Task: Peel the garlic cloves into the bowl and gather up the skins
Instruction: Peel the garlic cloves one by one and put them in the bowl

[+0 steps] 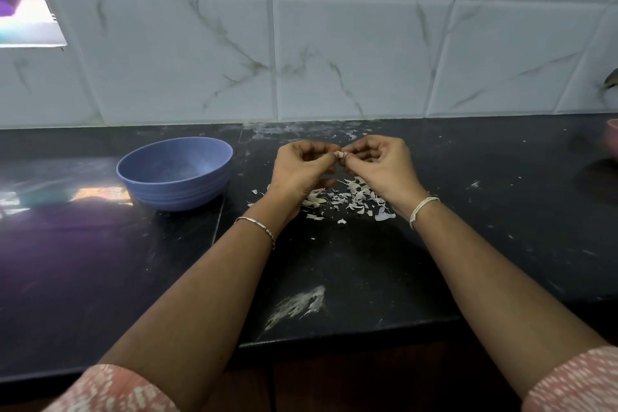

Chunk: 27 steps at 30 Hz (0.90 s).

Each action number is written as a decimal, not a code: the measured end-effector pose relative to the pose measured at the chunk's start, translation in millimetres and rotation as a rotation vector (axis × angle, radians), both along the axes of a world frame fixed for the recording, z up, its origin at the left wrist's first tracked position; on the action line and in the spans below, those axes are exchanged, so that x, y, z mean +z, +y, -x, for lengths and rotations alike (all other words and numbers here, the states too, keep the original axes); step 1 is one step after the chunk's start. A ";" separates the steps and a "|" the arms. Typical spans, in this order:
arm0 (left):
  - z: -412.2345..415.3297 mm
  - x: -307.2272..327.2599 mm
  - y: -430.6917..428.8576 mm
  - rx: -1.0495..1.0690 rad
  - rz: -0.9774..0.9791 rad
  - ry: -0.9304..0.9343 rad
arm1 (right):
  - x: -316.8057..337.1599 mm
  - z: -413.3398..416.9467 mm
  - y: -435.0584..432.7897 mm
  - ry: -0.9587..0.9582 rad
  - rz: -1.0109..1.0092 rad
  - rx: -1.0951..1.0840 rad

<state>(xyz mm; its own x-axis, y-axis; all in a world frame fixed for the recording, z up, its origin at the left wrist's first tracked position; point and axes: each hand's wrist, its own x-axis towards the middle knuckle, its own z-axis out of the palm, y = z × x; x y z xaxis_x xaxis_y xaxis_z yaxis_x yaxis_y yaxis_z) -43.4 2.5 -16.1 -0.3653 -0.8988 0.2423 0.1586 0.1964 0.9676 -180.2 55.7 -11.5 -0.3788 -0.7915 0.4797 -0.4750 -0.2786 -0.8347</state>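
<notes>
Above the white papery skins (351,198) on the black table (475,221), left grip (302,165) and right grip (379,160) both pinch a small pale garlic clove (339,154); peeling is best done over this pile, right of the round blue bowl (174,192).

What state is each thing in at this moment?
Garlic clove: held above the counter, pinched between both hands; too small to tell how far peeled.
Left hand: fingers curled, pinches the clove.
Right hand: fingers curled, pinches the clove.
Bowl: upright on the counter, no cloves showing inside.
Skins: loose, scattered on the counter below the hands.
</notes>
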 end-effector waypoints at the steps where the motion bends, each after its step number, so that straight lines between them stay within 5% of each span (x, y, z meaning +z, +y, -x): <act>1: 0.3 -0.3 -0.4 0.013 0.007 -0.003 | 0.0 -0.3 -0.2 -0.014 -0.005 0.006; 27: -2.3 -0.2 -2.8 0.003 0.062 -0.035 | 4.4 0.8 7.7 -0.369 -0.102 0.216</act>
<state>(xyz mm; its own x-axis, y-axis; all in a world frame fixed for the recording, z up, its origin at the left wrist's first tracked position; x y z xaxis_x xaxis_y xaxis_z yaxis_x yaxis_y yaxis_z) -41.1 -0.2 -16.4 -0.3714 -0.8836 0.2850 0.1246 0.2568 0.9584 -181.0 63.4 -7.2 -0.3310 -0.9074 0.2590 -0.0799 -0.2465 -0.9658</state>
